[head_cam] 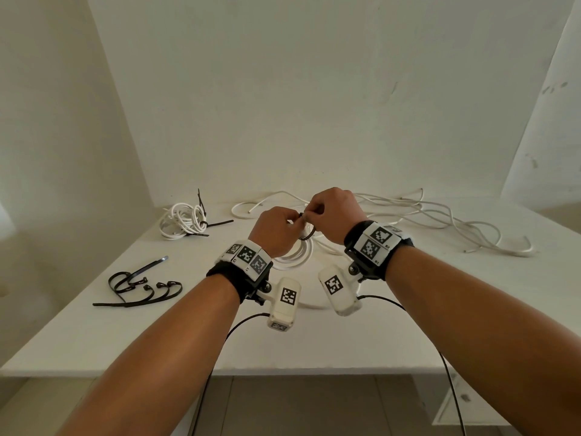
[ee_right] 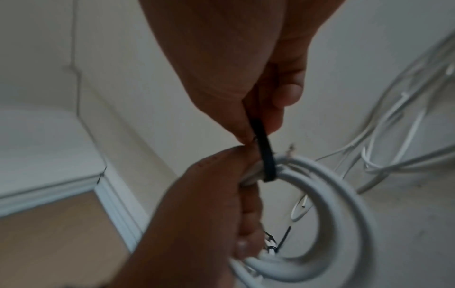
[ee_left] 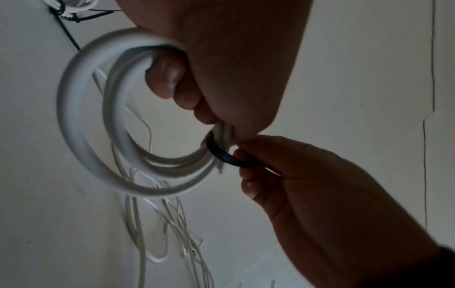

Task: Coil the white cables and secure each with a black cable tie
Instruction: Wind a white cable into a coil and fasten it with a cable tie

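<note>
My left hand (head_cam: 276, 228) grips a coiled white cable (head_cam: 295, 256) at its top, just above the white table (head_cam: 408, 309). A black cable tie (head_cam: 307, 235) is looped around the bundled strands beside the left fingers. My right hand (head_cam: 333, 212) pinches the tie's strap between thumb and fingers. In the left wrist view the left hand (ee_left: 221, 58) holds the coil (ee_left: 74, 120), and the right hand (ee_left: 295, 175) holds the tie (ee_left: 231, 158). From the right wrist, the right hand (ee_right: 234, 68) pinches the tie (ee_right: 265, 154) over the coil (ee_right: 344, 214) held by the left hand (ee_right: 204, 214).
A tied white coil (head_cam: 184, 220) with black tie tails lies at the back left. Several loose black ties (head_cam: 141, 284) lie at the left. Loose white cables (head_cam: 440, 218) sprawl across the back right. Walls enclose the table on three sides.
</note>
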`<action>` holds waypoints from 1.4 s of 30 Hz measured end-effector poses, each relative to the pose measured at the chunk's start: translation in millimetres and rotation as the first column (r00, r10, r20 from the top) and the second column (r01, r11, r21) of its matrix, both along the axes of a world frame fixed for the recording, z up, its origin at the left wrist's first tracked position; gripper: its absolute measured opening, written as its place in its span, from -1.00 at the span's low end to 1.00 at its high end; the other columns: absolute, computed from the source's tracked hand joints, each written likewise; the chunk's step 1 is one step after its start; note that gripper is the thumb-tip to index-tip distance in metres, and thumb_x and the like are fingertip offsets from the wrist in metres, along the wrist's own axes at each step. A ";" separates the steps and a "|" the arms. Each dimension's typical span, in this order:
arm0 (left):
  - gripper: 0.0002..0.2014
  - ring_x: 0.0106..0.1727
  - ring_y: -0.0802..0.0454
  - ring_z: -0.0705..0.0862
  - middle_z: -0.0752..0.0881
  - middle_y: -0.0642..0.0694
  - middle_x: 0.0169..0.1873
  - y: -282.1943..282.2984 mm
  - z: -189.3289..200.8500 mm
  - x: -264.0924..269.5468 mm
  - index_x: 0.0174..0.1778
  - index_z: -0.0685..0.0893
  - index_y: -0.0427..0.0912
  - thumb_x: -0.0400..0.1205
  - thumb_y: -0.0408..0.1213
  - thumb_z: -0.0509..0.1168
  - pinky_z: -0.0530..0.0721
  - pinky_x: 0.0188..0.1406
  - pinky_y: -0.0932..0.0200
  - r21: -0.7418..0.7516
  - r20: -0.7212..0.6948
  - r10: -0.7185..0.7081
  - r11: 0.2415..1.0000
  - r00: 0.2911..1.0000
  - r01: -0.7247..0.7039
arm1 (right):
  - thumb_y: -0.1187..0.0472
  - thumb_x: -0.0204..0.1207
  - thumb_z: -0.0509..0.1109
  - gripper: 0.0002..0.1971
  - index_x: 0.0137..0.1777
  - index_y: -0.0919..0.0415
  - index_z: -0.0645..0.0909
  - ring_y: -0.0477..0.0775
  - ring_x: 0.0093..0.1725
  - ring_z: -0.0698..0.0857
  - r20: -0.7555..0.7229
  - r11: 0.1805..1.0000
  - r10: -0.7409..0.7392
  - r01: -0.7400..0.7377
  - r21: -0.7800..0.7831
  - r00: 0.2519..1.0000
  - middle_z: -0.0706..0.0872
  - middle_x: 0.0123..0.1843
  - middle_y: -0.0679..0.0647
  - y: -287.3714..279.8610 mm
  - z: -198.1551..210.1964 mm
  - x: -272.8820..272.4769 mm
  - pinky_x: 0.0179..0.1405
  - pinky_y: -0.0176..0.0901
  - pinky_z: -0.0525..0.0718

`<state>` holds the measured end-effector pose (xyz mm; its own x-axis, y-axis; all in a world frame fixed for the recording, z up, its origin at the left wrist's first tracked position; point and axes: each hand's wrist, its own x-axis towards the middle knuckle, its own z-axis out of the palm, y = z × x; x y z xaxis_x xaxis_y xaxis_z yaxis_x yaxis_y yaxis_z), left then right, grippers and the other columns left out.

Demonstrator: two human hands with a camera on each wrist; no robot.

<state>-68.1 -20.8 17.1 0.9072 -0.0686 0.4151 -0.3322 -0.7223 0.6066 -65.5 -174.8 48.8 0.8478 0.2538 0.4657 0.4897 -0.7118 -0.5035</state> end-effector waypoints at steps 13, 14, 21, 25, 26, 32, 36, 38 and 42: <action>-0.75 -0.64 0.31 0.50 0.66 0.18 -0.57 -2.8 -9.5 -4.6 -0.20 0.78 -0.02 0.73 -0.15 0.25 0.30 -0.62 0.50 -0.303 0.013 -0.086 0.949 0.996 0.086 | 0.02 0.44 0.57 -0.76 -0.05 0.10 0.62 -0.13 -0.37 0.72 -0.267 0.984 0.045 0.003 0.178 0.963 0.81 -0.27 -0.02 -7.1 6.2 -0.5 -0.46 -0.29 0.55; -0.75 -0.66 0.32 0.49 0.66 0.18 -0.58 -3.6 -8.5 -5.5 -0.19 0.79 -0.04 0.73 -0.16 0.25 0.30 -0.64 0.51 -0.314 0.010 -0.090 0.945 0.996 0.088 | 0.02 0.42 0.58 -0.75 -0.06 0.10 0.62 -0.11 -0.36 0.72 -0.274 0.984 0.038 0.012 0.177 0.961 0.81 -0.27 -0.02 -7.3 6.8 0.7 -0.44 -0.27 0.56; -0.72 -0.68 0.30 0.46 0.68 0.18 -0.56 -7.8 -7.3 -14.1 -0.02 0.82 -0.24 0.75 -0.27 0.20 0.31 -0.62 0.52 -0.351 -0.005 -0.171 0.923 0.985 0.159 | 0.18 0.42 0.63 -0.74 0.00 0.25 0.66 -0.13 -0.50 0.66 -0.345 0.936 0.117 0.013 0.351 0.931 0.79 -0.36 0.07 -4.6 7.7 4.0 -0.33 -0.23 0.67; -0.71 -0.67 0.22 0.33 0.54 0.14 -0.67 -3.7 -15.6 -15.7 -0.09 0.79 -0.24 0.76 -0.23 0.20 0.31 -0.64 0.32 -0.418 -0.030 -0.203 0.892 0.979 0.172 | 0.15 0.45 0.60 -0.75 0.01 0.29 0.74 0.02 -0.32 0.65 -0.431 0.910 0.183 0.013 0.414 0.884 0.76 -0.32 0.07 -8.1 8.9 5.3 -0.24 -0.18 0.66; -0.71 -0.67 0.16 0.32 0.51 0.08 -0.66 -3.7 -17.2 -15.3 -0.09 0.78 -0.25 0.77 -0.23 0.19 0.30 -0.66 0.30 -0.451 -0.038 -0.207 0.876 0.978 0.168 | 0.08 0.48 0.56 -0.75 0.00 0.28 0.77 0.02 -0.28 0.67 -0.457 0.922 0.182 0.009 0.386 0.870 0.77 -0.29 0.03 -8.0 9.6 5.8 -0.16 -0.12 0.67; -0.73 -0.61 0.05 0.28 0.44 -0.08 -0.62 -7.9 -15.4 -17.2 -0.15 0.79 -0.16 0.75 -0.18 0.24 0.27 -0.62 0.24 -0.487 -0.046 -0.251 0.851 0.967 0.198 | 0.15 0.60 0.44 -0.87 -0.09 0.21 0.68 -0.07 -0.30 0.68 -0.529 0.927 0.185 0.032 0.374 0.828 0.71 -0.26 0.01 -7.6 11.6 9.6 -0.30 -0.36 0.67; -0.63 -0.61 0.03 0.29 0.44 -0.08 -0.61 -12.5 -13.1 -18.4 -0.32 0.78 0.08 0.75 -0.21 0.20 0.28 -0.60 0.23 -0.478 -0.031 -0.260 0.852 0.965 0.214 | 0.17 0.58 0.43 -0.85 -0.21 0.18 0.67 0.00 -0.25 0.71 -0.496 0.925 0.119 0.086 0.371 0.860 0.73 -0.23 0.06 -7.9 13.1 15.8 -0.09 -0.20 0.76; -0.53 -0.60 0.04 0.29 0.43 -0.08 -0.59 -14.1 -13.6 -19.5 -0.41 0.75 0.12 0.78 -0.23 0.13 0.30 -0.59 0.25 -0.524 -0.039 -0.285 0.822 0.958 0.223 | 0.18 0.57 0.42 -0.84 -0.26 0.14 0.66 0.07 -0.16 0.74 -0.476 0.908 0.105 0.110 0.403 0.873 0.75 -0.18 0.09 -6.1 13.7 17.9 0.12 0.03 0.78; -0.48 -0.62 0.04 0.27 0.39 -0.09 -0.62 -14.5 -11.5 -20.7 -0.39 0.70 -0.26 0.78 -0.08 0.07 0.30 -0.62 0.26 -0.604 -0.071 -0.252 0.781 0.965 0.159 | 0.18 0.61 0.39 -0.84 -0.14 0.23 0.69 0.01 -0.27 0.72 -0.449 0.905 0.108 0.099 0.414 0.887 0.72 -0.22 0.07 -0.6 14.5 11.8 -0.18 -0.05 0.72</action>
<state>-88.8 -35.3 5.7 0.9508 -0.0446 0.3066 -0.3098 -0.1332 0.9414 -53.7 -175.4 63.2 0.9871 0.1298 0.0933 0.1367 -0.3836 -0.9133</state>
